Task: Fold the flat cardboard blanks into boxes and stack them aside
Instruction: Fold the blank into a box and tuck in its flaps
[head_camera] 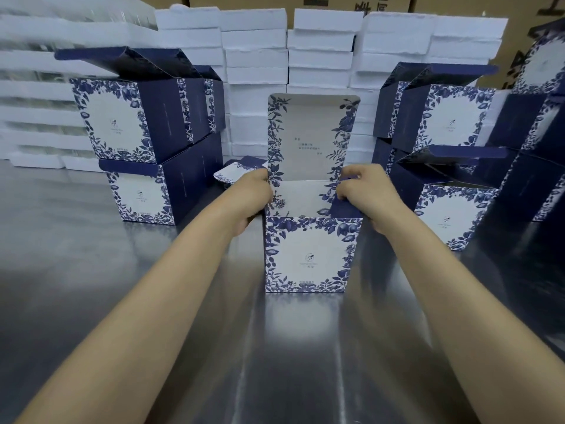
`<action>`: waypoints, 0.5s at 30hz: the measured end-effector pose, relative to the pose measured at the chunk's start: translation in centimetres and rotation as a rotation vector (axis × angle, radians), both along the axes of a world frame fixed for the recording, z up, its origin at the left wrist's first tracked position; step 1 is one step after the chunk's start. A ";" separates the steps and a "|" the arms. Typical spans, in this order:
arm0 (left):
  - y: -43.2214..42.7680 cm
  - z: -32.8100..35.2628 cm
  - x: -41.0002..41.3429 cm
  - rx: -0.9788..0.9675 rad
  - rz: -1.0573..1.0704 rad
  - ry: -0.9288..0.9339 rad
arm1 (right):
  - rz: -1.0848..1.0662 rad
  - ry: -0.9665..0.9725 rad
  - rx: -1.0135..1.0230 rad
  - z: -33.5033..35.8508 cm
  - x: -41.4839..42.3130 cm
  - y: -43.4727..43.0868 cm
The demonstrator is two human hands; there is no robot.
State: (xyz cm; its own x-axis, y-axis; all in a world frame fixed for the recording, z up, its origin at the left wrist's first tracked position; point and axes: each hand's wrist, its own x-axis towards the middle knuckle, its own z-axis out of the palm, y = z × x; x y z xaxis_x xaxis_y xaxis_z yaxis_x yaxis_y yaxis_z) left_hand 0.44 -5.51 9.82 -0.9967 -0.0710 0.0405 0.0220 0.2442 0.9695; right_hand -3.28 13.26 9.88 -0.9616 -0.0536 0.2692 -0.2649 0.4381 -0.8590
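A blue-and-white floral box (pixel 310 255) stands upright on the steel table (pixel 91 270) in the middle of the view, its lid flap (pixel 312 139) raised straight up behind it. My left hand (pixel 252 198) grips the box's top left edge, where a side flap (pixel 237 172) sticks out to the left. My right hand (pixel 365 194) grips the top right edge, fingers curled over a dark blue side flap. The box's inside is mostly hidden by its front wall.
Folded boxes of the same print stand stacked two high at the left (pixel 143 139) and at the right (pixel 443 166), lids ajar. White foam blocks (pixel 256 56) are piled along the back, with brown cartons (pixel 299 3) behind them.
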 end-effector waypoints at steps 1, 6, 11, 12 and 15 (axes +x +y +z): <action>0.0 -0.1 0.0 0.023 0.014 0.008 | 0.019 0.000 -0.014 0.1 0.0 0.0; -1.2 0.4 -0.8 0.088 0.079 0.084 | 0.062 -0.099 -0.245 1.4 0.0 0.3; -2.9 0.9 -0.4 0.050 0.026 0.120 | 0.148 -0.171 -0.453 2.5 -0.1 1.6; -3.1 1.0 -0.3 0.030 0.015 0.124 | 0.179 -0.187 -0.469 2.6 -0.1 1.7; -2.9 1.3 0.1 -0.058 -0.022 0.154 | 0.206 -0.196 -0.449 2.2 -0.2 1.6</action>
State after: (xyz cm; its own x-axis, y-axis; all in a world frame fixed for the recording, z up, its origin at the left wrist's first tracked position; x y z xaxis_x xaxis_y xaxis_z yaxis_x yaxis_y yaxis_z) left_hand 0.52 -8.42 11.09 -0.9796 -0.0421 0.1963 0.1752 0.2975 0.9385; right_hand -3.45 14.90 12.12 -0.9779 -0.1674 0.1250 -0.1219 -0.0283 -0.9921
